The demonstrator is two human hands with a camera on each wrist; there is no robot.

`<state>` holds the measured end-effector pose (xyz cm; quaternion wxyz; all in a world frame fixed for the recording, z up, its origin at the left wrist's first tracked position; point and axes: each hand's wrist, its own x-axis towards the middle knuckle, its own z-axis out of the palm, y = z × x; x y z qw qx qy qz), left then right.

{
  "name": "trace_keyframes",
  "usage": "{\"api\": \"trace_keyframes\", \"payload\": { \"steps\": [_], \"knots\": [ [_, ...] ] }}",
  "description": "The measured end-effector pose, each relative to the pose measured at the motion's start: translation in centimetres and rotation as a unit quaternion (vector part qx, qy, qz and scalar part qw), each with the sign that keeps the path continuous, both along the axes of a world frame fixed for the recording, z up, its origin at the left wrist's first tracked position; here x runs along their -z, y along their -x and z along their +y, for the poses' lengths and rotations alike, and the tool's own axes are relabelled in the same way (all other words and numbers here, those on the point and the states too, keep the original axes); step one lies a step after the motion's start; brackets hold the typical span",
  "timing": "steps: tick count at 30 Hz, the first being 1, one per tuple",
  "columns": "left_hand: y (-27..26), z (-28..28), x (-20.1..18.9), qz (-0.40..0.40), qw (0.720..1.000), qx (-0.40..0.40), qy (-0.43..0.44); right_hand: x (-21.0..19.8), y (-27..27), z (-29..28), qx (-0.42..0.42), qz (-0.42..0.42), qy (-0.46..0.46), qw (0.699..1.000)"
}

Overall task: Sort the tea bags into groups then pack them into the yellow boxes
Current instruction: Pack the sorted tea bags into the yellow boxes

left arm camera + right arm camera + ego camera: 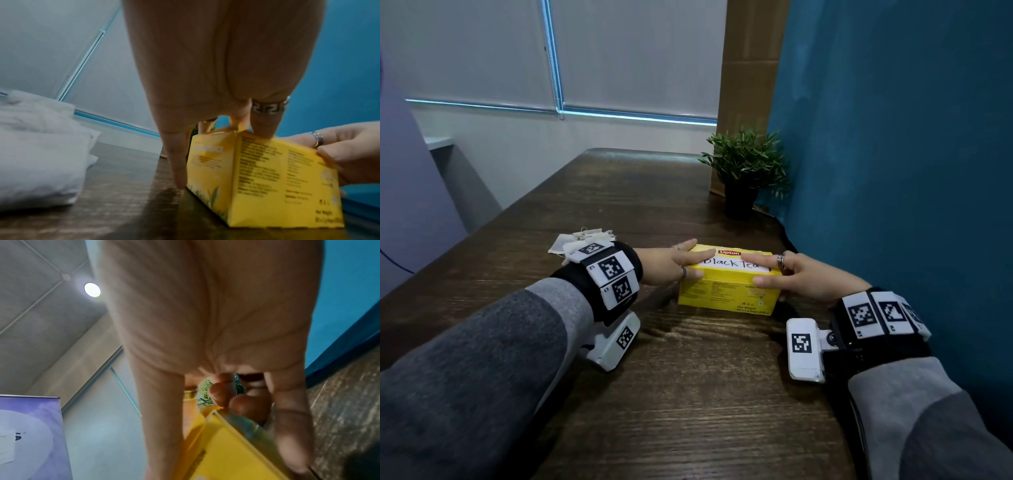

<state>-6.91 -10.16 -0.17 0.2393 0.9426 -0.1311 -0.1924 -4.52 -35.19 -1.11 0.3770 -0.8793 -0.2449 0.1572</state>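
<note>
A yellow box (727, 286) of printed cardboard, rectangular and closed, is sitting on the dark wood-grain table (688, 394), with a white strip on its lid bearing handwritten "Black Tea" under a red Lipton logo. The left hand (671, 265) is lying over the box's left end, its straight fingers (265, 126) pressing on the lid while the thumb is resting along the near top edge and another finger is running down the end face to the tabletop. The right hand (801, 274) is gripping the right end, fingers laid on the lid and thumb pressing the front face, so the box is being clamped between them. Both hands are wearing rings. A heap of soft white paper tea bags (582, 240) is lying on the table just behind the left wrist, partly hidden by the marker-covered wristband. A small green potted plant (744, 171) in a dark pot is standing farther back, beside the teal wall (893, 137).
</note>
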Motion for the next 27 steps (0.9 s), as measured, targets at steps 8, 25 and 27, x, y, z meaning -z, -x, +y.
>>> {"api": "trace_keyframes", "payload": {
  "steps": [8,25,27],
  "knots": [
    [-0.7,-0.8,0.2,-0.1,0.988,-0.057,-0.106,0.7,-1.1,-0.4,0.086,0.016,-0.031,0.996],
    [-5.4,-1.8,1.5,0.069,0.977,-0.138,0.148,1.6,-2.1,1.9,0.078,0.094,-0.088,0.989],
    [-5.7,-1.7,1.5,0.066,0.982,-0.134,0.119,1.7,-2.0,2.2,0.074,0.097,-0.077,0.989]
  ]
}}
